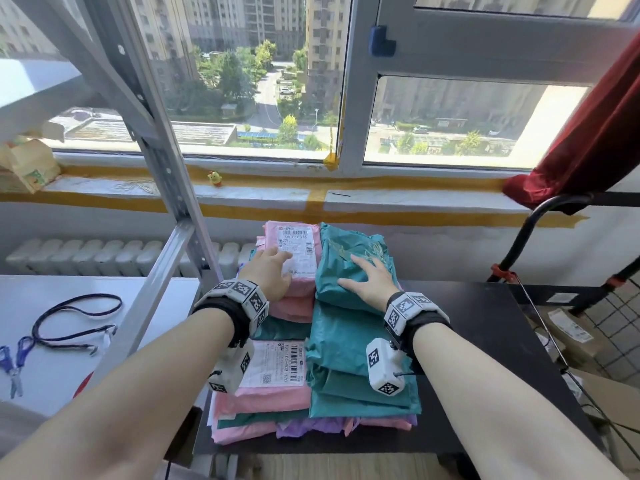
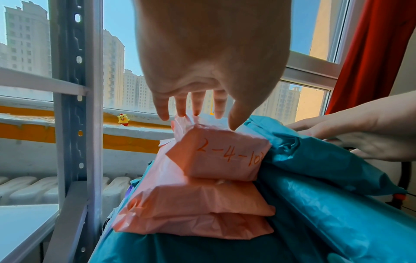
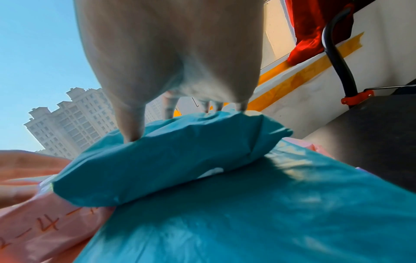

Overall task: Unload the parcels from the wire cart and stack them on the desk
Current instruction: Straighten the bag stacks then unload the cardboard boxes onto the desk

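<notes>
A stack of soft parcels in pink, teal and purple bags sits on the black desk (image 1: 485, 341). My left hand (image 1: 270, 271) lies flat, fingers spread, on the top pink parcel (image 1: 301, 244), whose white label faces up; its side reads "2-4-10" (image 2: 223, 156). My right hand (image 1: 370, 282) lies flat beside it on the top teal parcel (image 1: 349, 261), with thumb and fingertips (image 3: 133, 135) pressing into the bag (image 3: 171, 160). Neither hand curls round anything. The wire cart (image 1: 616, 327) stands at the right, with cardboard boxes (image 1: 568, 327) behind its mesh.
A grey metal shelf upright (image 1: 162, 161) rises just left of the stack. The white table (image 1: 69, 341) at left carries a lanyard (image 1: 76, 323) and blue scissors (image 1: 14, 362). A red curtain (image 1: 595, 126) hangs at right above the cart's black handle (image 1: 540, 216). A windowsill runs behind.
</notes>
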### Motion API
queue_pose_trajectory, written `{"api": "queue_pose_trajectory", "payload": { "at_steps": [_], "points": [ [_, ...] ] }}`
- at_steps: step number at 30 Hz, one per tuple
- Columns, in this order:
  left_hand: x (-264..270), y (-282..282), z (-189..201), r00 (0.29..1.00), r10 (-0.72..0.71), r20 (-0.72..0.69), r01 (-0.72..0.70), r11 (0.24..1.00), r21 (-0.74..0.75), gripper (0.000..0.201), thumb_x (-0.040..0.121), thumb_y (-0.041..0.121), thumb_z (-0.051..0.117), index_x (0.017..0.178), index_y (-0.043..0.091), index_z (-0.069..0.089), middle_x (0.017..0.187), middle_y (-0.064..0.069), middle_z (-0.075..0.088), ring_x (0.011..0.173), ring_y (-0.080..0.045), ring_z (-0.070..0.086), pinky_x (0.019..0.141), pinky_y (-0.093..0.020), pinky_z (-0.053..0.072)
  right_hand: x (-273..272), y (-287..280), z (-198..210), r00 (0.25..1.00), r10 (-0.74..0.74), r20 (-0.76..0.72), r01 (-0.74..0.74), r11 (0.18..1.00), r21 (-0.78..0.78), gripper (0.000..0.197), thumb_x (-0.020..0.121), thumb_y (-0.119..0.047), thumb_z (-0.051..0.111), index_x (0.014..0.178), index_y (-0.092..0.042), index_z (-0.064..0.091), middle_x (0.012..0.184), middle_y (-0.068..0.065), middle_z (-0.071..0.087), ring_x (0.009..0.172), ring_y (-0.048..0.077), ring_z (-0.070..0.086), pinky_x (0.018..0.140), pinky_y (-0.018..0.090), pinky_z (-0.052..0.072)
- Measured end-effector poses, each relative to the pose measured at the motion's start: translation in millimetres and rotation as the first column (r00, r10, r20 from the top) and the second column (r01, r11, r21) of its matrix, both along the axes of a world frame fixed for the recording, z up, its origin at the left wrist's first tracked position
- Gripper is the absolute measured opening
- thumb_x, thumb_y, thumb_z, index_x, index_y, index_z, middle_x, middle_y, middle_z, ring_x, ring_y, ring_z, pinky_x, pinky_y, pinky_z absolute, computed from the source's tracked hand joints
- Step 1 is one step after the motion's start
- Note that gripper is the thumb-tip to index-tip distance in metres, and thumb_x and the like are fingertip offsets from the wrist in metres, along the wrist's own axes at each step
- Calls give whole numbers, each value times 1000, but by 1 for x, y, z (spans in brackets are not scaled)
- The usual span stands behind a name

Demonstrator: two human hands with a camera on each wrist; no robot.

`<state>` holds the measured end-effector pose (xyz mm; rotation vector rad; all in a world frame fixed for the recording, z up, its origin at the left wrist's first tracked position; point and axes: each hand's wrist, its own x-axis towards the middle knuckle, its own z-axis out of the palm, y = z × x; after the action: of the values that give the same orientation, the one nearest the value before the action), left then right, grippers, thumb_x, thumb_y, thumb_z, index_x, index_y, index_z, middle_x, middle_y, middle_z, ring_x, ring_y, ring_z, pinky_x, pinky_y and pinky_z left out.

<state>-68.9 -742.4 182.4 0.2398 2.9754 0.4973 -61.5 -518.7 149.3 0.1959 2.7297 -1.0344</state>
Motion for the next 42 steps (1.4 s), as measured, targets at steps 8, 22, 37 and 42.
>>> {"api": "queue_pose_trajectory", "payload": {
  "at_steps": [8,22,37,42],
  "points": [
    [16,42,29,995,-63,-82,66,997,32,41,94,23,47,134,20,47,142,-3,43,129,-23,41,106,-37,36,29,29,18,997,-70,-11,68,988,-138,65,85,-41,64,142,-21,40,151,5,35,138,23,34,113,38,30],
    [106,309,41,908,-416,-60,416,909,-6,34,92,20,42,124,19,55,127,-10,56,117,-30,53,94,-36,45,190,246,32,893,-449,24,444,874,-197,51,84,-37,67,130,-18,55,134,11,52,122,21,51,104,31,38],
    [259,603,-23,773,-614,161,616,787,43,31,91,17,45,119,17,59,122,-8,61,111,-27,58,94,-33,48,382,514,-15,777,-612,144,629,762,-156,45,87,-36,64,125,-13,57,128,8,57,116,22,53,96,28,40],
    [260,669,-43,738,-646,197,656,754,16,30,94,20,43,121,16,56,120,-8,60,109,-26,58,89,-34,50,398,574,-39,719,-667,195,694,705,-147,45,87,-36,63,127,-15,56,131,7,55,120,22,51,103,34,40]
  ]
}}
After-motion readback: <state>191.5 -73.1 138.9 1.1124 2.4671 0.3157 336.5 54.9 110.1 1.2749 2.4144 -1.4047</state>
